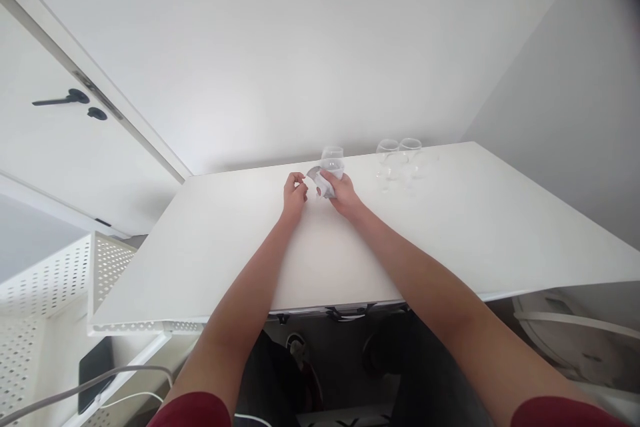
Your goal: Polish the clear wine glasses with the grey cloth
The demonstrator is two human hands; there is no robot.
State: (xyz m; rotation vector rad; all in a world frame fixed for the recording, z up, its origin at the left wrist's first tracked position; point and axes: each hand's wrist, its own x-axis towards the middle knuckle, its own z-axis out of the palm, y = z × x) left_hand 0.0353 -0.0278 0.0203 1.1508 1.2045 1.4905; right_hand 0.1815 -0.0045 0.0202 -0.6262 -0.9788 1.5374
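R hand [344,191] pinches wht cloth [327,189] by clear glass [333,155]; L hand [295,192] nr, fingers parted. 2 glasses [388,155] on worktop [225,240], contents unclear.

I see room over the bench [215,247] at left and far right; mid-frame a glass [333,154], two glasses [388,154] to its right and the wall [320,47] above block passage.

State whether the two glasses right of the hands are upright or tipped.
Upright: the two glasses stand on the white table, their round rims uppermost.
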